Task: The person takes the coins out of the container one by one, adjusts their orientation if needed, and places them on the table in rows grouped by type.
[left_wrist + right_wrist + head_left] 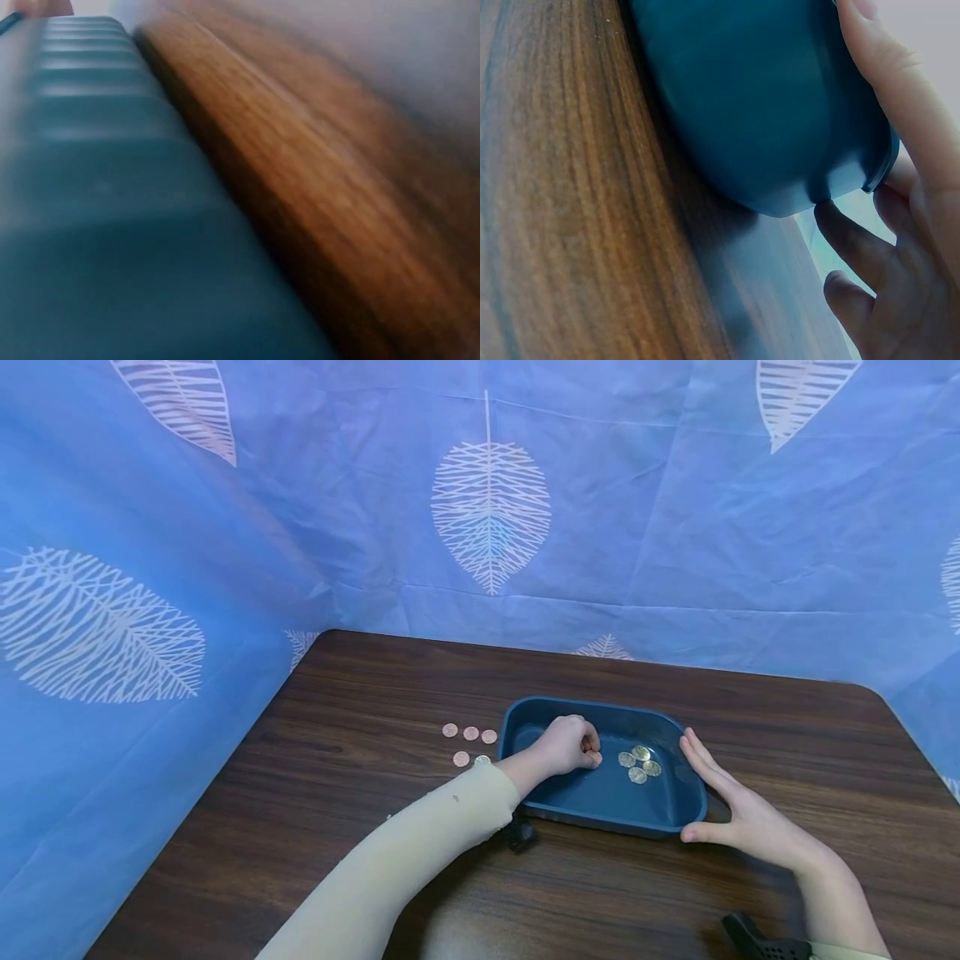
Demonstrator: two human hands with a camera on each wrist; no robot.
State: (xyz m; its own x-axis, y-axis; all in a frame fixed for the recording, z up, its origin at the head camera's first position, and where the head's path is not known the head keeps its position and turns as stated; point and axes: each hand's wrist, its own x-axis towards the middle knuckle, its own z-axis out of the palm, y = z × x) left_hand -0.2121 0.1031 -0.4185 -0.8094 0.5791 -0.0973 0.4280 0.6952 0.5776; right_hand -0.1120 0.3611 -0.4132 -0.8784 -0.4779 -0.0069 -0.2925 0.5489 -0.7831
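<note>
Tray: [588, 797] lies flat on the table [300, 827]; taken as reference for all places below.
Left hand: [564, 746] inside the tray, toward its left end; thumb and fingers together, pinching a held coin [595, 759], copper in colour. Whether a second coin sits behind it, I cannot tell.
Right hand: [742, 814] at the tray's right end, outside; thumb and fingers apart, spanning that end and touching it. Reads to me as bracing.
Gold coins: [637, 775] four, in a loose cluster on the tray's floor, right of the held coin.
Copper coins: [471, 733] four in sight, flat on the table just left of the tray; three in a row, one in front.
Pale coin: [482, 760] also left of the tray, partly cut off by the left sleeve [442, 818]. A bright speck farther left, at the sleeve's edge, is too small to name.
Progress: judged part done. Gold group lies in the tray; copper one is in hand over its floor, not yet released; five coins lie outside.
Left-wrist view: adds the tray's ridged outer wall, close up; shows no coins.
Right-wrist view: adds the thumb against the tray's side and a fingertip on its end wall, with another finger clear of it; head view hides this underside.
</note>
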